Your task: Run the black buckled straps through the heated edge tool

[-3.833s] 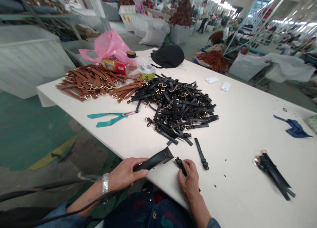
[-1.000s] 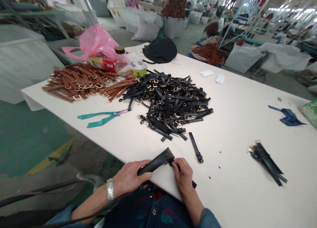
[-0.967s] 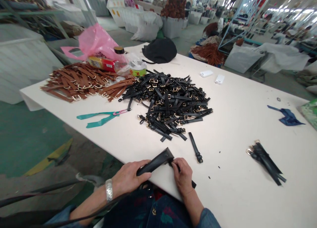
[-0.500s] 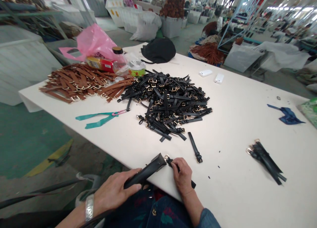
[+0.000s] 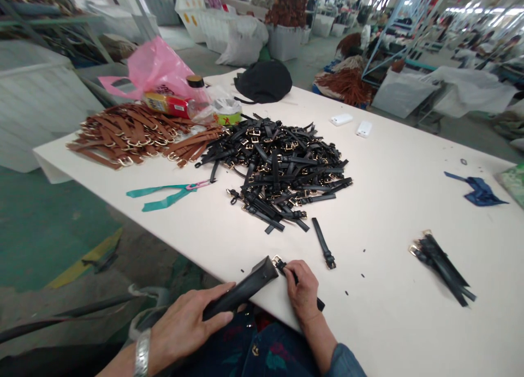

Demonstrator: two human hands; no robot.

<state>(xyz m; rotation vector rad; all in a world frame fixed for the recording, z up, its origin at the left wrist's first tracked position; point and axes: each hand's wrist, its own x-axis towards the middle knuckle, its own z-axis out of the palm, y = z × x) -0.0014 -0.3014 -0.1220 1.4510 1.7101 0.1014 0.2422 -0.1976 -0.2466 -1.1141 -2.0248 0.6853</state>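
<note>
My left hand (image 5: 194,317) is closed around a thick black tool (image 5: 245,288), whose wide end lies over the table's front edge. Just right of that end, my right hand (image 5: 302,289) pinches a short black strap (image 5: 280,264) with a gold buckle, and the strap's other end shows beneath the hand. Beyond both hands lies a large pile of black buckled straps (image 5: 278,164). A single black strap (image 5: 323,243) rests between the pile and my right hand. Farther right is a small bundle of black straps (image 5: 442,268).
On the white table (image 5: 393,191) are brown straps (image 5: 126,131), teal-handled scissors (image 5: 167,194), a pink bag (image 5: 153,69), a bottle (image 5: 197,90), a black cap (image 5: 264,82), two white objects (image 5: 364,128) and a blue cloth piece (image 5: 478,191). Bins stand behind.
The tool in my left hand has shifted slightly right, and a small black speck now shows on the table left of its wide end. My right hand keeps its pinch.
</note>
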